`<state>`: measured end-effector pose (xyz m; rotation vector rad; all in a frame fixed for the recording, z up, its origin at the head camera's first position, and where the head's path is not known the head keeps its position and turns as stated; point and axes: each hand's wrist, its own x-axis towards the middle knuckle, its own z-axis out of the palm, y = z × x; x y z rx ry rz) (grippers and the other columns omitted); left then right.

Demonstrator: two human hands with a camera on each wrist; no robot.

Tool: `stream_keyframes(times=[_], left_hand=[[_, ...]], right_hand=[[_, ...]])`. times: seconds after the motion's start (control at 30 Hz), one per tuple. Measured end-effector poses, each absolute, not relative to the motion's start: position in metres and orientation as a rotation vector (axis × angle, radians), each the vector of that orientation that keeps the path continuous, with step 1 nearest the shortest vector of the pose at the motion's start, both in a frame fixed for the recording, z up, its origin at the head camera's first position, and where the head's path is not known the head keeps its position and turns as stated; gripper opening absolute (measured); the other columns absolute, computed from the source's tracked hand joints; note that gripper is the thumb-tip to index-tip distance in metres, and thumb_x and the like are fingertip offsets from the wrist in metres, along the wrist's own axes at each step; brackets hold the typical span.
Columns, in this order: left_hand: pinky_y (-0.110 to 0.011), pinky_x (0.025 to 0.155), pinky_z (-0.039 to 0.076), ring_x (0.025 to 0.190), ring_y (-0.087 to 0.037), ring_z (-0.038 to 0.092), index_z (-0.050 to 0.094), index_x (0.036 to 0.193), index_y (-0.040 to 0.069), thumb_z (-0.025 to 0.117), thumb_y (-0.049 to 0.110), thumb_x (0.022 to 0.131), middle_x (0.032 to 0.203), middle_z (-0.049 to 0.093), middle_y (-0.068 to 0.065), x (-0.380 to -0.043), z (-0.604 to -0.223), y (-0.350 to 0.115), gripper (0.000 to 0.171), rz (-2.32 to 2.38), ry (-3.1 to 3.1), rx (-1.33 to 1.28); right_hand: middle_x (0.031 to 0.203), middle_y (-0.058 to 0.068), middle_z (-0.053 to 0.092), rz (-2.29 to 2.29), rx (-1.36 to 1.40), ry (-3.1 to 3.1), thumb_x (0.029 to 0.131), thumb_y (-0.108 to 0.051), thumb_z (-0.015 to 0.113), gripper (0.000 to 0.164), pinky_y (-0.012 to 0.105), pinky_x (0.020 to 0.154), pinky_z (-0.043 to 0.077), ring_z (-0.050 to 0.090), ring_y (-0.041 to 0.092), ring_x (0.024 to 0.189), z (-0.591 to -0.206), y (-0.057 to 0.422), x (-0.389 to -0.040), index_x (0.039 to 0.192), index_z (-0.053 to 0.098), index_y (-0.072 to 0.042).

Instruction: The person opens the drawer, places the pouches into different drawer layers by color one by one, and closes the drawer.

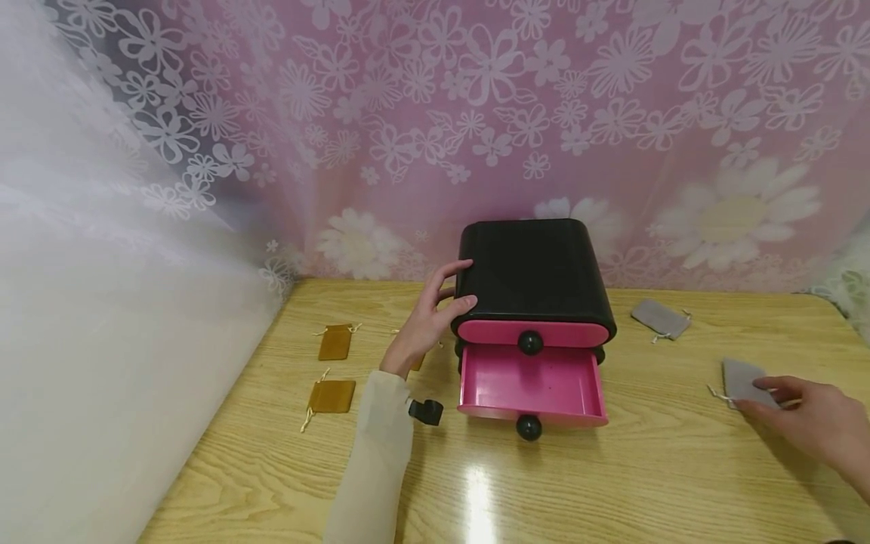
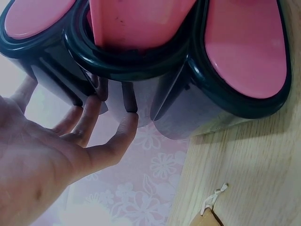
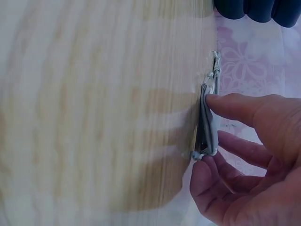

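Observation:
A black drawer unit (image 1: pixel 533 268) with pink drawer fronts stands at the middle of the table. Its pink drawer (image 1: pixel 533 378) below the top one is pulled out. My left hand (image 1: pixel 428 313) rests against the unit's left side, fingers spread and slightly bent; the left wrist view shows its fingertips on the black casing (image 2: pixel 171 106). Off to the right, my right hand (image 1: pixel 816 419) pinches a small grey drawstring pouch (image 1: pixel 741 378) between thumb and fingers. Seen from the right wrist, that pouch (image 3: pixel 209 122) appears nearly edge-on, close over the table.
Another grey pouch (image 1: pixel 659 317) lies right of the unit. On the left are two golden-brown drawstring pouches (image 1: pixel 335 342), and a third (image 1: pixel 418 363) is mostly hidden behind my left wrist. A floral curtain (image 1: pixel 435 136) hangs along the table's back edge.

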<state>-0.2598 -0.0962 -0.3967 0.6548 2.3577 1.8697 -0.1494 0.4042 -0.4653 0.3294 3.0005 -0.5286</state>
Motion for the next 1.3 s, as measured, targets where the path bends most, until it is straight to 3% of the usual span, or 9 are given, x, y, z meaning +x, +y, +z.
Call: stream_keyframes(times=[0.2,0.43,0.7,0.87,0.93,1.1,1.3], left_hand=[[-0.056,0.106,0.049,0.143,-0.030,0.044,0.044,0.147,0.048,0.060,0.032,0.101,0.159,0.034,0.013,-0.259,-0.396,-0.096,0.051,1.883,2.350,0.655],[-0.056,0.106,0.049,0.142,-0.033,0.044,0.044,0.149,0.043,0.060,0.031,0.101,0.159,0.033,0.010,-0.260,-0.396,-0.095,0.052,1.895,2.342,0.663],[-0.059,0.108,0.047,0.143,-0.035,0.042,0.042,0.150,0.043,0.060,0.032,0.101,0.161,0.031,0.009,-0.259,-0.395,-0.096,0.054,1.873,2.354,0.665],[-0.059,0.108,0.047,0.144,-0.035,0.042,0.043,0.149,0.044,0.059,0.033,0.101,0.161,0.031,0.010,-0.257,-0.395,-0.096,0.052,1.873,2.347,0.664],[-0.059,0.108,0.047,0.144,-0.035,0.041,0.043,0.149,0.045,0.059,0.033,0.101,0.161,0.031,0.010,-0.256,-0.395,-0.097,0.052,1.874,2.347,0.664],[-0.059,0.108,0.047,0.145,-0.035,0.040,0.043,0.149,0.044,0.059,0.032,0.101,0.161,0.031,0.009,-0.256,-0.395,-0.097,0.052,1.884,2.336,0.667],[-0.059,0.108,0.046,0.145,-0.035,0.040,0.043,0.149,0.044,0.059,0.032,0.101,0.161,0.030,0.009,-0.257,-0.396,-0.096,0.052,1.883,2.340,0.671]], right_hand=[[0.106,0.035,0.064,-0.642,0.357,3.014,0.097,-0.038,0.069,0.055,0.039,0.062,0.048,0.062,0.042,0.085,-0.468,0.406,-0.148,0.122,0.061,0.011],[0.093,0.019,0.068,-0.787,0.428,3.007,0.099,-0.020,0.063,0.034,0.029,0.054,0.044,0.055,0.011,0.070,-0.464,0.399,-0.147,0.116,0.066,0.009],[0.090,0.013,0.070,-0.795,0.443,3.026,0.099,-0.024,0.065,0.033,0.029,0.053,0.043,0.047,-0.002,0.066,-0.457,0.391,-0.140,0.113,0.070,0.005],[0.090,0.012,0.072,-0.826,0.403,3.084,0.099,-0.025,0.067,0.033,0.026,0.052,0.044,0.038,-0.017,0.062,-0.454,0.383,-0.136,0.114,0.071,0.004],[0.085,0.004,0.072,-0.826,0.368,3.118,0.098,-0.027,0.069,0.032,0.025,0.053,0.043,0.036,-0.021,0.062,-0.451,0.378,-0.133,0.113,0.073,0.002],[0.075,-0.032,0.058,-0.856,0.288,3.169,0.096,-0.034,0.071,0.031,0.022,0.053,0.039,0.039,-0.024,0.065,-0.441,0.365,-0.126,0.109,0.077,-0.006],[0.078,-0.042,0.052,-0.935,0.167,3.202,0.095,-0.034,0.073,0.027,0.021,0.052,0.043,0.045,-0.022,0.066,-0.430,0.346,-0.119,0.106,0.078,-0.010]])
